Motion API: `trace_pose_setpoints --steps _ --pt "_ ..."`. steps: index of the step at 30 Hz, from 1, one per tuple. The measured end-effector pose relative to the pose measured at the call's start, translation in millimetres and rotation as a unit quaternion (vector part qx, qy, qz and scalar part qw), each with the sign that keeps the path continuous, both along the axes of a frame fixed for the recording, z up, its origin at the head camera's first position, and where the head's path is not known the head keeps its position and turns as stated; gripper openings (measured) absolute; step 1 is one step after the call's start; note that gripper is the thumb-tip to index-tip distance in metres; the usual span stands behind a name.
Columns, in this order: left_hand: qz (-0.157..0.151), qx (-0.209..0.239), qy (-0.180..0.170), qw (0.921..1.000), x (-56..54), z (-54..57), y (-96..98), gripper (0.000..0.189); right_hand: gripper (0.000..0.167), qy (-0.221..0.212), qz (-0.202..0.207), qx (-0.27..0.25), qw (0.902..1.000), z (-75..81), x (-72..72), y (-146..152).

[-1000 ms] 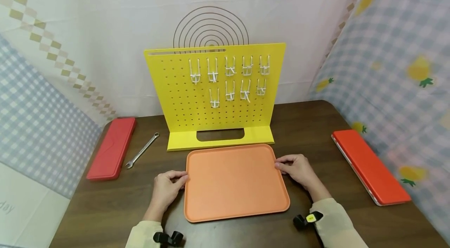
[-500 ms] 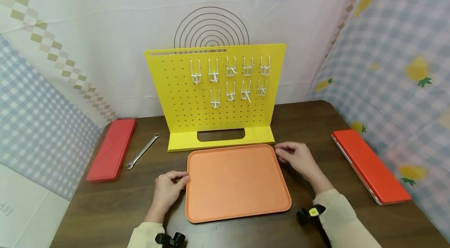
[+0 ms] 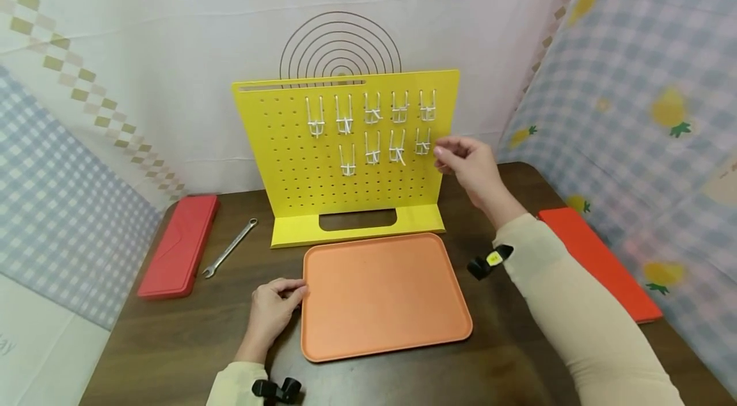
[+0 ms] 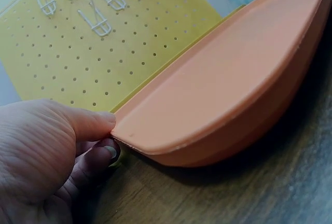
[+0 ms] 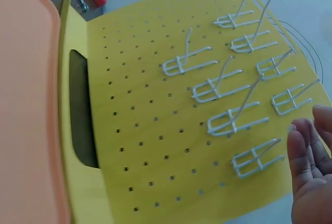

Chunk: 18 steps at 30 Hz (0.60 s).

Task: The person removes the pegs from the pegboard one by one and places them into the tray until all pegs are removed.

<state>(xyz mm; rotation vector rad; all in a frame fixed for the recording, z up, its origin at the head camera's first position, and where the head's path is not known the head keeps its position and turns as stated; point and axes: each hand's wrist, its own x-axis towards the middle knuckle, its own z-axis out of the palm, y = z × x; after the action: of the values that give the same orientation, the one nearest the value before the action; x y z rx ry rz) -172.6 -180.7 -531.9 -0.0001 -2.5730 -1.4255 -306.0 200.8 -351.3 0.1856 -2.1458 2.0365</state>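
An orange tray (image 3: pixel 386 297) lies on the table, and my left hand (image 3: pixel 272 311) pinches its left edge. In the left wrist view the thumb (image 4: pixel 96 124) rests on the tray rim (image 4: pixel 150 149), with curled fingertips below it. Behind the tray stands a yellow pegboard (image 3: pixel 293 169) bearing several white wire hooks. My right hand (image 3: pixel 475 169) is raised at the board's right edge, beside the lower rightmost hook (image 3: pixel 423 142). In the right wrist view the fingers (image 5: pixel 300 154) are loosely bent, apart from that hook (image 5: pixel 255 159), and hold nothing.
A combination wrench (image 3: pixel 230 249) lies on the dark wooden table (image 3: pixel 173 342) left of the board. Left of it is a red case (image 3: pixel 180 246). A flat orange-red case (image 3: pixel 599 262) lies at the right, partly behind my right sleeve (image 3: pixel 576 304). Patterned cloths hang around the table.
My right hand has let go of the tray's right edge and risen to the pegboard's right side. The left hand stays at the tray's left edge.
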Motion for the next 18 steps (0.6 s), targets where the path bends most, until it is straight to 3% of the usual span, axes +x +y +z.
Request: trace_pose_setpoints --steps 7,18 --pt "-0.005 -0.001 -0.001 1.0 0.7 -1.1 -0.8 0.009 0.041 0.001 -0.027 -0.024 0.9994 26.3 -20.0 -14" --pt "-0.008 0.008 0.001 0.9999 1.0 -0.1 -0.7 0.008 0.042 -0.005 -0.02 -0.04 0.999 39.2 -37.2 -26"
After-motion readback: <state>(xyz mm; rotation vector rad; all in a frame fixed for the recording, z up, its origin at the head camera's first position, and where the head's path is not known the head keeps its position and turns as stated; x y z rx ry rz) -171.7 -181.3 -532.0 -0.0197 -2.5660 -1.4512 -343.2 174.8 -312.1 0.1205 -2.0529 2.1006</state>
